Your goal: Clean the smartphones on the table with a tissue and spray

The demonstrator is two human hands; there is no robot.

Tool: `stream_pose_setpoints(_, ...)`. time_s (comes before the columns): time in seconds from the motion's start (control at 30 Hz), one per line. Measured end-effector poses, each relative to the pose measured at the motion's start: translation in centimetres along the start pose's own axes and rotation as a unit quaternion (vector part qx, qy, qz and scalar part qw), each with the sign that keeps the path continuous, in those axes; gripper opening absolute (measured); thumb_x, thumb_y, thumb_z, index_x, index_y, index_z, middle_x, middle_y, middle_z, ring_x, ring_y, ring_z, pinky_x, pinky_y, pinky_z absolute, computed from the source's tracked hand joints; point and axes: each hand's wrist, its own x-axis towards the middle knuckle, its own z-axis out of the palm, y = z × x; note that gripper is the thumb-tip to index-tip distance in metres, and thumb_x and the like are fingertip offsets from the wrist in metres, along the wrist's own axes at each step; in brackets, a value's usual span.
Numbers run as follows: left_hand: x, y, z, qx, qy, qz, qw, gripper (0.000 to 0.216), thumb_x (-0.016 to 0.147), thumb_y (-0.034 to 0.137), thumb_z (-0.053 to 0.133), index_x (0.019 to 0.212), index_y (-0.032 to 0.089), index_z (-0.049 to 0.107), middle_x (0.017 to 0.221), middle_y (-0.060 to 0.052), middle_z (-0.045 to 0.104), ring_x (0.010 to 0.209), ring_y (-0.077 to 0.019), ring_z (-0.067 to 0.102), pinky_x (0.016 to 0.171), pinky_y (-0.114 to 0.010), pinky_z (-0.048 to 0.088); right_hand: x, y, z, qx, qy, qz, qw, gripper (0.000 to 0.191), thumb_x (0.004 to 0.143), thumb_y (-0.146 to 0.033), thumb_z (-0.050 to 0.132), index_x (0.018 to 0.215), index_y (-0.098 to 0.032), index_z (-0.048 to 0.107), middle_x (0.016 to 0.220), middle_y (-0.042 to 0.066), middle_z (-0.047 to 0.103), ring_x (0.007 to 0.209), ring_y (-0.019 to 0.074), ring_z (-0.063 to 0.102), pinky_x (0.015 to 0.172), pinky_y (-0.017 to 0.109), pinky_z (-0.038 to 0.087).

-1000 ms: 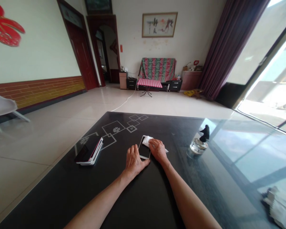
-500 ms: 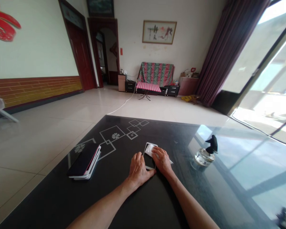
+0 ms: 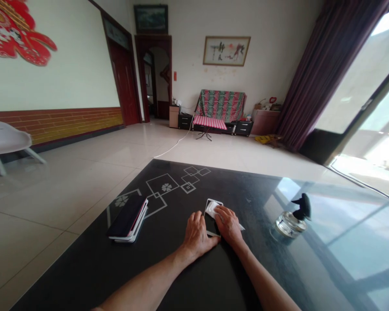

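Observation:
A white-edged phone (image 3: 211,216) lies flat on the black glass table (image 3: 188,276), screen up. My left hand (image 3: 197,235) rests beside its left edge, fingers flat and together, thumb against the phone's near end. My right hand (image 3: 227,224) presses a folded white cloth (image 3: 212,209) onto the phone's screen, fingers curled over the cloth. Both forearms reach in from the bottom of the view.
A stack of dark phones or tablets (image 3: 129,219) lies to the left on the table. A small clear spray bottle with a black nozzle (image 3: 293,218) stands to the right. Beyond the table are a tiled floor, a white chair (image 3: 6,142) and a covered sofa (image 3: 220,106).
The camera has shifted, so everything sits lower and further right in the view. My right hand has slid the cloth slightly toward the phone's near end. The left hand stays put.

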Motion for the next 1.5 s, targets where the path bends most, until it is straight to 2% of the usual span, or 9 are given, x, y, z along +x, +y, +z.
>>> stream_pose_setpoints(0.13, -0.2, -0.1, 0.1, -0.001, 0.019, 0.007, 1.000, 0.062, 0.061, 0.050, 0.075, 0.109, 0.013, 0.060, 0.125, -0.018, 0.055, 0.119, -0.0384, 0.049, 0.099, -0.053, 0.043, 0.0, -0.5, -0.2, -0.011, -0.009, 0.020, 1.000, 0.028, 0.090, -0.028, 0.047, 0.108, -0.026, 0.068, 0.122, 0.005, 0.064, 0.111, 0.0249, 0.056, 0.093, 0.041, 0.044)
stream_pose_setpoints(0.33, 0.0, -0.3, -0.7, 0.002, -0.013, 0.016, 1.000, 0.061, 0.063, 0.051, 0.075, 0.107, 0.010, 0.061, 0.123, -0.018, 0.055, 0.118, -0.0351, 0.050, 0.102, -0.047, 0.042, -0.1, -1.3, -0.8, 0.009, -0.017, 0.034, 0.999, 0.026, 0.088, -0.025, 0.049, 0.105, -0.025, 0.069, 0.119, 0.005, 0.065, 0.112, 0.0232, 0.054, 0.096, 0.039, 0.042)
stream_pose_setpoints(0.57, 0.2, -1.2, -0.1, -0.004, -0.013, 0.027, 1.000, 0.061, 0.065, 0.049, 0.075, 0.109, 0.011, 0.061, 0.125, -0.017, 0.054, 0.119, -0.0348, 0.049, 0.103, -0.047, 0.041, -0.2, -1.5, -1.1, 0.024, -0.022, 0.042, 0.999, 0.024, 0.086, -0.020, 0.052, 0.102, -0.023, 0.071, 0.117, 0.004, 0.066, 0.108, 0.0212, 0.055, 0.097, 0.036, 0.040)
stream_pose_setpoints(0.7, 0.1, -1.3, 0.1, -0.005, -0.002, 0.032, 0.999, 0.051, 0.066, 0.044, 0.074, 0.104, 0.013, 0.062, 0.123, -0.016, 0.055, 0.116, -0.0347, 0.050, 0.101, -0.048, 0.043, -1.1, -3.0, -2.7, -0.006, -0.049, 0.016, 0.999, 0.022, 0.085, -0.021, 0.054, 0.100, -0.024, 0.070, 0.115, 0.004, 0.066, 0.108, 0.0232, 0.053, 0.094, 0.038, 0.040)
stream_pose_setpoints(0.8, 0.1, -1.4, 0.2, -0.010, 0.006, 0.027, 1.000, 0.043, 0.066, 0.035, 0.072, 0.102, 0.014, 0.063, 0.122, -0.015, 0.055, 0.115, -0.0331, 0.051, 0.101, -0.046, 0.043, -1.7, -4.0, -3.8, -0.027, -0.076, -0.024, 0.996, 0.017, 0.086, -0.029, 0.057, 0.094, -0.024, 0.072, 0.110, 0.006, 0.067, 0.105, 0.0240, 0.053, 0.092, 0.039, 0.038)
stream_pose_setpoints(0.87, 0.1, -1.3, 0.2, -0.020, 0.010, 0.023, 0.999, 0.042, 0.065, 0.035, 0.072, 0.100, 0.014, 0.063, 0.121, -0.015, 0.055, 0.114, -0.0328, 0.052, 0.101, -0.046, 0.044, -1.7, -4.1, -4.0, -0.025, -0.089, -0.036, 0.995, 0.017, 0.087, -0.030, 0.057, 0.092, -0.024, 0.072, 0.108, 0.006, 0.068, 0.103, 0.0231, 0.053, 0.091, 0.038, 0.038)
stream_pose_setpoints(1.1, 0.0, -1.1, 0.0, -0.055, 0.012, -0.004, 0.998, 0.052, 0.058, 0.045, 0.080, 0.096, 0.015, 0.063, 0.120, -0.014, 0.055, 0.117, -0.0334, 0.050, 0.100, -0.047, 0.045, 0.9, -2.1, -2.2, -0.026, -0.087, -0.030, 0.995, 0.016, 0.088, -0.023, 0.055, 0.093, -0.023, 0.070, 0.109, 0.004, 0.067, 0.103, 0.0216, 0.053, 0.090, 0.034, 0.038)
stream_pose_setpoints(1.3, 0.0, -1.0, 0.1, -0.063, 0.010, -0.011, 0.998, 0.053, 0.059, 0.044, 0.081, 0.098, 0.014, 0.061, 0.115, -0.014, 0.055, 0.116, -0.0330, 0.050, 0.099, -0.047, 0.045, 4.6, -1.4, -0.8, -0.084, -0.111, 0.000, 0.990, 0.031, 0.088, -0.023, 0.051, 0.114, -0.028, 0.067, 0.111, 0.007, 0.064, 0.098, 0.0247, 0.053, 0.084, 0.035, 0.039)
stream_pose_setpoints(1.5, 0.0, -1.1, -0.1, -0.063, 0.006, -0.006, 0.998, 0.051, 0.059, 0.044, 0.082, 0.097, 0.016, 0.062, 0.113, -0.011, 0.056, 0.115, -0.0321, 0.050, 0.097, -0.046, 0.046, 6.3, -1.6, 0.2, -0.100, -0.114, 0.008, 0.988, 0.030, 0.089, -0.023, 0.049, 0.110, -0.029, 0.070, 0.109, 0.008, 0.062, 0.097, 0.0247, 0.051, 0.084, 0.037, 0.038)
